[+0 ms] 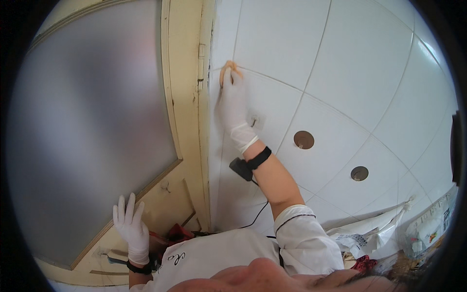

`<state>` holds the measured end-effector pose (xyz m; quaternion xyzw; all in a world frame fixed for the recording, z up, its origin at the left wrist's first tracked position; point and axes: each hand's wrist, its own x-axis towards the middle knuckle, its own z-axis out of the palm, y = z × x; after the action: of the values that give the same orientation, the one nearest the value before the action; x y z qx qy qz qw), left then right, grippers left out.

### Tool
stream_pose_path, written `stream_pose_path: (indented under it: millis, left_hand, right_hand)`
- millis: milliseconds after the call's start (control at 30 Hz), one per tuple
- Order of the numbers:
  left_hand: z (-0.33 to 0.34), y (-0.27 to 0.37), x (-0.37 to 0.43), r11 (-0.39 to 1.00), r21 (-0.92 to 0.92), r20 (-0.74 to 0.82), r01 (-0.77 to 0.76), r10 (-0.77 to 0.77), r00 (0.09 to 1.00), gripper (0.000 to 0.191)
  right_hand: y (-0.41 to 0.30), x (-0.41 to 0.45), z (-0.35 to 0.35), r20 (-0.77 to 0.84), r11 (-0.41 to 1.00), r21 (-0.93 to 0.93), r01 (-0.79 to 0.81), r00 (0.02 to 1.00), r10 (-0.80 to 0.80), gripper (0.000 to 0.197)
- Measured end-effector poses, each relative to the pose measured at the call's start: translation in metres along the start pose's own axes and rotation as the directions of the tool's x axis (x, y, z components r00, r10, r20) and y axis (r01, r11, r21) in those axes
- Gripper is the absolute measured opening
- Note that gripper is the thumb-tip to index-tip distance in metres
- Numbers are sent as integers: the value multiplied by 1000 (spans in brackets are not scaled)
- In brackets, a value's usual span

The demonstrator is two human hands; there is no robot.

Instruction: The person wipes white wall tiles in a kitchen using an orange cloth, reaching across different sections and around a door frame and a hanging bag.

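Note:
My right hand [233,98], in a white glove, is raised against the white tiled wall [277,47] beside the door frame. Its fingers grip an orange-tan cloth [230,67], which touches the tiles near a grout line. My left hand [131,222], also gloved in white, rests with spread fingers at the lower edge of the frosted glass panel [91,127] in the cream wooden door [182,73]. It holds nothing. Black straps go round both wrists, and a dark box hangs at the right one.
Two round brown discs [304,140] [359,173] and a clear adhesive hook [255,121] are on the tiles. Another hook [166,187] is on the door's lower part. White plastic bags [368,233] hang at the lower right. A dark object [456,148] stands at the right rim.

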<state>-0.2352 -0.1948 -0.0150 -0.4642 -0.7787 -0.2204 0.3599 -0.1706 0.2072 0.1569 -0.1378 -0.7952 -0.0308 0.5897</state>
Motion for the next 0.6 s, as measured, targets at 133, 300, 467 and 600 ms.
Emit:
stream_pose_path:
  millis: [133, 300, 467, 600]
  left_hand:
    - [-3, 0, -4, 1000, 20, 18, -2, 2, 1000, 46]
    - [-10, 3, -6, 1000, 25, 14, -11, 11, 1000, 45]
    - [-5, 5, -3, 999, 43, 53, -2, -1, 999, 45]
    - [-5, 6, 4, 999, 30, 23, -22, 21, 1000, 47]
  right_hand:
    - [-4, -74, 18, 58, 995, 13, -98, 994, 97, 56]
    - [-9, -167, 33, 133, 975, 44, -217, 969, 210, 56]
    - [24, -277, 57, 325, 933, 61, -355, 891, 318, 38]
    - [79, -316, 35, 817, 139, 496, -857, 515, 262, 41]
